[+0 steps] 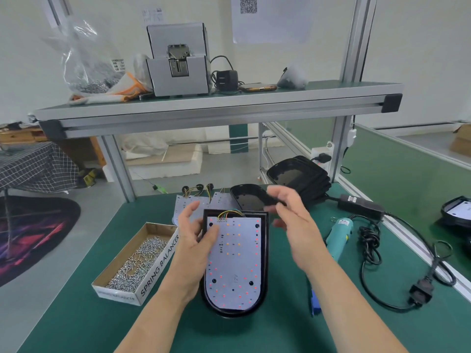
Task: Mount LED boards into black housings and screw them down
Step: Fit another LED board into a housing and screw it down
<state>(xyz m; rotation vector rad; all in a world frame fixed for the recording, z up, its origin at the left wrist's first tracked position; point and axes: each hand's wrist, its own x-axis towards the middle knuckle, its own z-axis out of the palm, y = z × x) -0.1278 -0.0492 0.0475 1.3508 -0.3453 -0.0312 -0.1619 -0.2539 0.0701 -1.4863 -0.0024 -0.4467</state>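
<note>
Marked "12V", one LED board (235, 263) sat inside a black housing (265, 263) on the green table (76, 314). The left hand (196, 240) rested its thumb on the board, fingers spread loose. One cardboard box (158, 266) reading "SPRING BALANCER" held loose screws (137, 256). The right hand (290, 217) hovered, blurred, fingers half curled; whether it held anything could not be told. Beyond lay a second housing (244, 197) and two spare boards (182, 206)
</note>
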